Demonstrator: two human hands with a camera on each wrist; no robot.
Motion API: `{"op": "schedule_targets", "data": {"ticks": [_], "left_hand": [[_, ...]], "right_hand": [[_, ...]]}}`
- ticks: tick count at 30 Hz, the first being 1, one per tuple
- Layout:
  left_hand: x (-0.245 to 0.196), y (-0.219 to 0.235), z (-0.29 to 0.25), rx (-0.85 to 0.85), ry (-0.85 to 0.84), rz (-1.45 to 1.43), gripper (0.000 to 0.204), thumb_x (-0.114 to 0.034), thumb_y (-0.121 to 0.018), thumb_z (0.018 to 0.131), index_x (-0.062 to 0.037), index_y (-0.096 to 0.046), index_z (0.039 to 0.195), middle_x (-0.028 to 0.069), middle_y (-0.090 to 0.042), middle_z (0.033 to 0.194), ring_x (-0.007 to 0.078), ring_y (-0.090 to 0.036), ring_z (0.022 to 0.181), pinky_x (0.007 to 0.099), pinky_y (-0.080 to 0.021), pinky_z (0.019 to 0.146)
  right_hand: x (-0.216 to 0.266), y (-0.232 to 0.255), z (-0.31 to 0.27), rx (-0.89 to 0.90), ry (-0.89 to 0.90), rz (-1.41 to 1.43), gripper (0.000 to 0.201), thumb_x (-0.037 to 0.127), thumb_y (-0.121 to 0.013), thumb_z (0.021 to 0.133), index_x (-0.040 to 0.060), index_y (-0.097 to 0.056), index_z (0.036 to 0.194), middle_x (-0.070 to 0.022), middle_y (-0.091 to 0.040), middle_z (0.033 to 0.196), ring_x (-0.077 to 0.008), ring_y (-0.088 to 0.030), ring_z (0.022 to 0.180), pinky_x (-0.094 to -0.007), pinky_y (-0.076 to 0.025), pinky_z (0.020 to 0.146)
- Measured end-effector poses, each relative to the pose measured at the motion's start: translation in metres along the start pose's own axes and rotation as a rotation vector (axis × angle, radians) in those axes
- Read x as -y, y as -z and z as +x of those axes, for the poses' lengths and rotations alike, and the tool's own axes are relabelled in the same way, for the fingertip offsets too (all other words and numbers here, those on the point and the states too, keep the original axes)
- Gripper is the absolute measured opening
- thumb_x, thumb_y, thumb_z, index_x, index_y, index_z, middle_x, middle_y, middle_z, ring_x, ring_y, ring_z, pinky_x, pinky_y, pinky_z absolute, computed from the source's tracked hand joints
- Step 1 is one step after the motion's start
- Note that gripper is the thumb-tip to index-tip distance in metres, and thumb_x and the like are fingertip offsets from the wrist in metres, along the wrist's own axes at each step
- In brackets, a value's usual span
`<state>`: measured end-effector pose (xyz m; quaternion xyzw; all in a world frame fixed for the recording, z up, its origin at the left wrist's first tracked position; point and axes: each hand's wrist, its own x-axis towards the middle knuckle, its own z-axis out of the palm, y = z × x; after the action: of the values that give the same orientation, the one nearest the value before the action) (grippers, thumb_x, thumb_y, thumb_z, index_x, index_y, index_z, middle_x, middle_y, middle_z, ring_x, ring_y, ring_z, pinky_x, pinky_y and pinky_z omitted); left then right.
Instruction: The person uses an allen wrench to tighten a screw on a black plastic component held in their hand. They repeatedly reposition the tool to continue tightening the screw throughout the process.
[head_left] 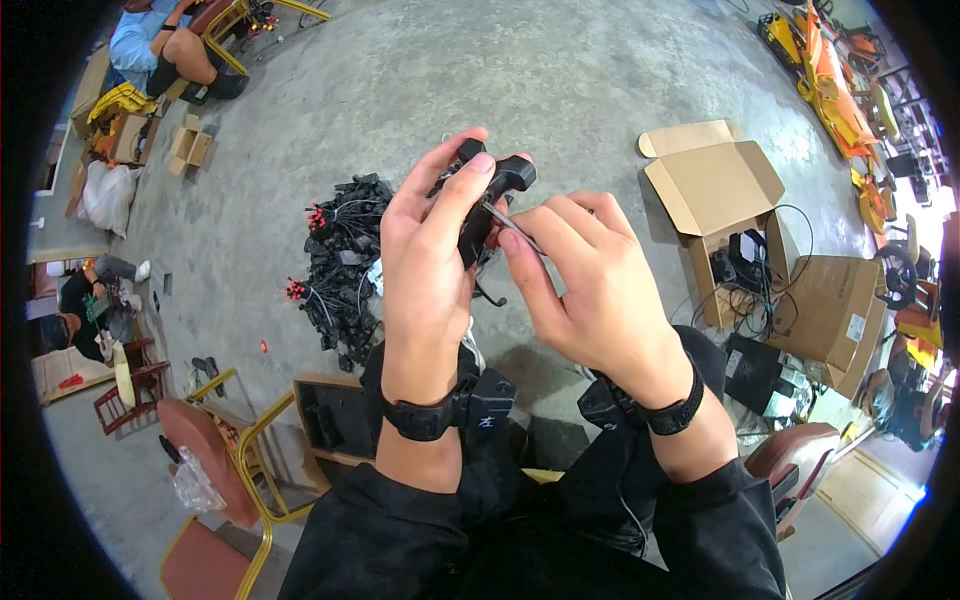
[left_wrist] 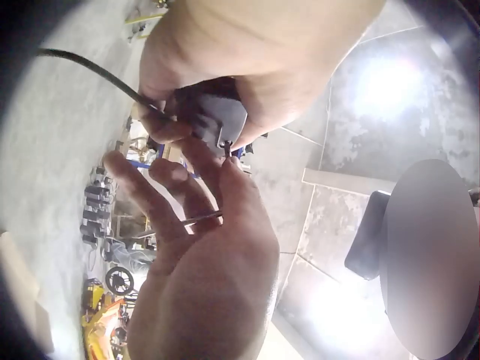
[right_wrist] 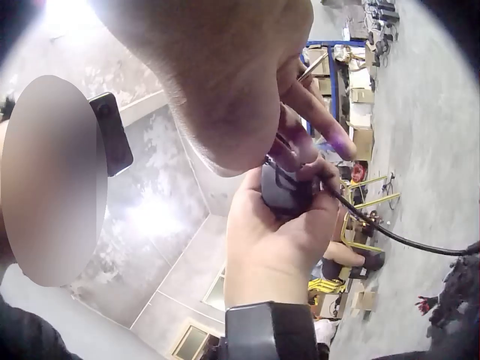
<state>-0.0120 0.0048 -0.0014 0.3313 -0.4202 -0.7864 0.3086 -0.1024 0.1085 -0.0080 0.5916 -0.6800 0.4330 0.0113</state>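
My left hand grips a black plastic housing with its thumb over the near side. From the housing runs a dark cable, which the left wrist view shows leading off to the side. Between thumb and fingers my right hand pinches a thin metal rod-like tool, slanted toward the housing. Seen from the left wrist, the tool's tip is right at a small notch near the housing's edge. In the right wrist view, my fingers partly hide the housing.
Below and left of my hands lies a pile of black cabled devices on the concrete floor. An open cardboard box with black devices and cables stands right, beside another carton. Chairs stand at lower left; a seated person is upper left.
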Motion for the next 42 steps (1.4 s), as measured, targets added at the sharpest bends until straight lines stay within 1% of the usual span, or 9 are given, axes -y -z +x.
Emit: {"op": "schedule_targets", "data": {"ticks": [10, 12, 18, 21, 24, 26, 32, 33, 42], "left_hand": [[0.000, -0.002, -0.001, -0.022, -0.004, 0.035, 0.033, -0.012, -0.057, 0.093, 0.0026, -0.055, 0.122, 0.0175, -0.067, 0.105, 0.0154, -0.065, 0.084, 0.0266, -0.051, 0.078], [0.002, 0.000, 0.001, -0.023, -0.027, 0.006, 0.033, -0.013, -0.064, 0.090, -0.0014, -0.058, 0.120, 0.0107, -0.071, 0.095, 0.0061, -0.058, 0.067, 0.0211, -0.041, 0.058], [0.002, -0.001, 0.001, -0.040, -0.032, 0.011, 0.034, -0.013, -0.064, 0.089, -0.0016, -0.057, 0.120, 0.0106, -0.072, 0.096, 0.0060, -0.058, 0.067, 0.0208, -0.041, 0.058], [0.003, 0.001, 0.001, -0.025, -0.058, 0.045, 0.034, -0.013, -0.064, 0.089, -0.0015, -0.057, 0.120, 0.0108, -0.072, 0.096, 0.0064, -0.058, 0.067, 0.0209, -0.042, 0.058], [0.002, 0.000, 0.001, -0.028, -0.059, 0.041, 0.034, -0.013, -0.064, 0.089, -0.0013, -0.057, 0.120, 0.0111, -0.072, 0.096, 0.0067, -0.058, 0.067, 0.0211, -0.042, 0.058], [0.001, -0.003, 0.000, -0.037, -0.055, 0.045, 0.034, -0.013, -0.064, 0.089, -0.0011, -0.057, 0.120, 0.0110, -0.071, 0.096, 0.0068, -0.058, 0.067, 0.0214, -0.043, 0.058], [0.000, 0.000, 0.000, -0.031, -0.050, 0.025, 0.033, -0.012, -0.061, 0.090, 0.0018, -0.057, 0.120, 0.0152, -0.069, 0.100, 0.0094, -0.059, 0.071, 0.0234, -0.046, 0.065], [-0.001, 0.000, -0.001, -0.024, -0.048, 0.015, 0.033, -0.011, -0.058, 0.091, 0.0047, -0.057, 0.120, 0.0198, -0.067, 0.104, 0.0116, -0.060, 0.075, 0.0241, -0.049, 0.072], [-0.001, 0.001, 0.000, -0.006, -0.061, 0.043, 0.032, -0.011, -0.058, 0.091, 0.0040, -0.057, 0.119, 0.0193, -0.066, 0.104, 0.0136, -0.062, 0.081, 0.0252, -0.050, 0.073]], "right_hand": [[-0.001, -0.001, -0.001, 0.015, -0.019, -0.011, 0.016, 0.010, -0.063, 0.084, 0.0038, -0.065, 0.099, -0.0044, -0.056, 0.072, -0.0237, -0.059, 0.069, -0.0380, -0.043, 0.084], [-0.002, -0.002, -0.001, 0.001, 0.006, -0.051, 0.015, 0.011, -0.064, 0.084, 0.0040, -0.065, 0.097, -0.0044, -0.056, 0.073, -0.0237, -0.059, 0.069, -0.0384, -0.043, 0.085], [0.001, 0.000, -0.002, 0.025, 0.015, -0.138, 0.014, 0.012, -0.066, 0.083, 0.0040, -0.066, 0.094, -0.0043, -0.058, 0.076, -0.0229, -0.060, 0.067, -0.0398, -0.042, 0.090], [0.002, -0.001, -0.001, 0.024, -0.011, -0.117, 0.008, 0.005, -0.067, 0.081, 0.0041, -0.061, 0.087, -0.0070, -0.059, 0.078, -0.0277, -0.057, 0.076, -0.0388, -0.044, 0.082], [0.001, -0.001, -0.001, -0.006, -0.018, -0.047, 0.012, 0.012, -0.064, 0.086, 0.0046, -0.064, 0.094, -0.0054, -0.059, 0.073, -0.0255, -0.058, 0.059, -0.0361, -0.047, 0.077], [0.003, 0.001, -0.002, 0.101, -0.142, 0.053, 0.010, 0.013, -0.061, 0.089, 0.0049, -0.061, 0.093, -0.0089, -0.062, 0.074, -0.0305, -0.059, 0.060, -0.0373, -0.049, 0.064], [0.010, 0.002, -0.002, 0.180, -0.401, 0.298, 0.010, 0.015, -0.059, 0.091, 0.0049, -0.058, 0.092, -0.0125, -0.064, 0.077, -0.0346, -0.060, 0.064, -0.0425, -0.049, 0.057], [0.009, 0.002, -0.002, 0.179, -0.401, 0.299, 0.010, 0.015, -0.059, 0.091, 0.0049, -0.058, 0.092, -0.0125, -0.064, 0.077, -0.0346, -0.060, 0.064, -0.0425, -0.049, 0.057], [0.005, 0.002, 0.000, 0.068, -0.065, 0.026, 0.012, 0.013, -0.061, 0.088, 0.0041, -0.062, 0.097, -0.0048, -0.060, 0.075, -0.0239, -0.059, 0.071, -0.0345, -0.044, 0.073]]}}
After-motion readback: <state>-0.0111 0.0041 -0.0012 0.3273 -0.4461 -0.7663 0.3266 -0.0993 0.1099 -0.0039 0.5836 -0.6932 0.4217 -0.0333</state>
